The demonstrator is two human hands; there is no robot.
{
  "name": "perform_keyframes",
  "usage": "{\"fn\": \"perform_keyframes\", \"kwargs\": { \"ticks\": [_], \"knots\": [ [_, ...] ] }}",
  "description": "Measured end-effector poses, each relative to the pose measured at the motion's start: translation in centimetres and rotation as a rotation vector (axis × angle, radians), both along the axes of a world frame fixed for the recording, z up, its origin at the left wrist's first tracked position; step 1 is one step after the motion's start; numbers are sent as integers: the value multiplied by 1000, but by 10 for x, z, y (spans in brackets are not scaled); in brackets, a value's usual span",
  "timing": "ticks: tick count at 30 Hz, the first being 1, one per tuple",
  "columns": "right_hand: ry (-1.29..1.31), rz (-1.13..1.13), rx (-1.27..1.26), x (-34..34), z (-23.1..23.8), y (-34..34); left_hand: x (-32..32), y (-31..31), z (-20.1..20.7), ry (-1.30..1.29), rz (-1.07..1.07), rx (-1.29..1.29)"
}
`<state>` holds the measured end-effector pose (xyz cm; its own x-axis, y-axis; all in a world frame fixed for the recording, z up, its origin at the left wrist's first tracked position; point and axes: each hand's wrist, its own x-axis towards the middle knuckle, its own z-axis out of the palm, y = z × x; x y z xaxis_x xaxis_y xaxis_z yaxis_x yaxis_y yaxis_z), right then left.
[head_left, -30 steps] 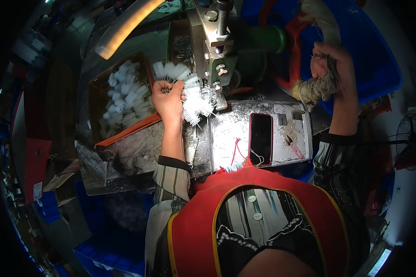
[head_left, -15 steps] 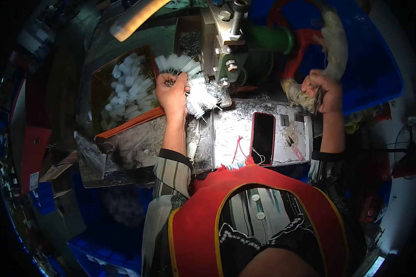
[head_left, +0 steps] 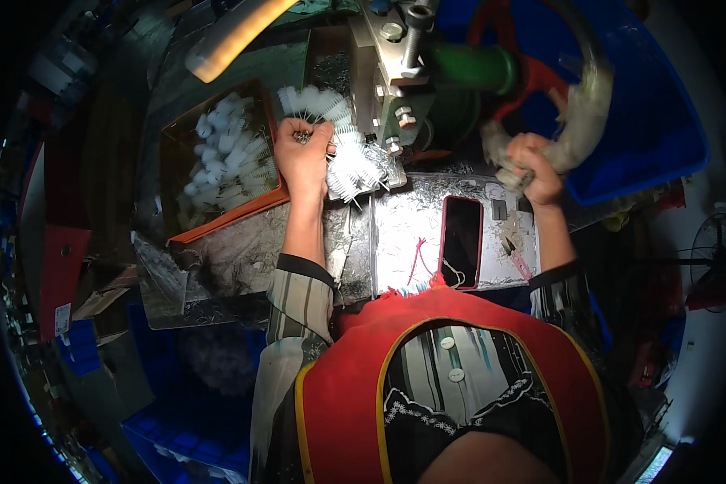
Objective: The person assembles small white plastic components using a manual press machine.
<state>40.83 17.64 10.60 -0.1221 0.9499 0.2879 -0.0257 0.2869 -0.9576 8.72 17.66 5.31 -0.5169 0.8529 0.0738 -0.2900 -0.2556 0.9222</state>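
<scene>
The head view showed the left hand (head_left: 302, 168) just beside the press (head_left: 402, 89), its fingers clamped on the thin metal stems of a fan of white brushes (head_left: 319, 103). The fan opened out from that grip like spokes: its upper brushes pointed away from the person's body, while the lower ones ran rightward, toward the foot of the press. So the long axes of the most brightly lit brushes lay across the space between fist and machine. Glare was strong there, and whether any brush touched the metal could not be told.

The left hand was plainly the nearer one to the brushes. The right hand (head_left: 535, 168) was well apart from them, beyond the press, with its fingers closed around the cloth-wrapped rim (head_left: 595, 97) of a red handwheel (head_left: 538, 77). A green hub (head_left: 476, 68) lay between wheel and press.

Just left of the left hand, an orange-edged tray (head_left: 234, 216) of more white brushes rested on the worktop (head_left: 242, 274). A dark phone (head_left: 461, 242) lay between the two forearms, with pink-handled snips (head_left: 519, 262) to its right.
</scene>
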Motion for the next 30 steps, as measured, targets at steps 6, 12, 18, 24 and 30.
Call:
{"fn": "perform_keyframes", "kwargs": {
  "ticks": [6,12,18,24,30],
  "knots": [
    [-84,44,26,-3,24,-3,-8,-11,-3,-40,-56,49],
    [-3,-4,-320,-1,89,-1,-1,-7,-9,-93,87,123],
    [12,145,-288,-2,126,17,2,-1,-6,-73,101,75],
    [120,0,-89,-10,71,-1,0,-2,-6,-84,102,92],
    [19,35,93,1,-9,4,-4,-8,0,194,12,-41]
  ]
}}
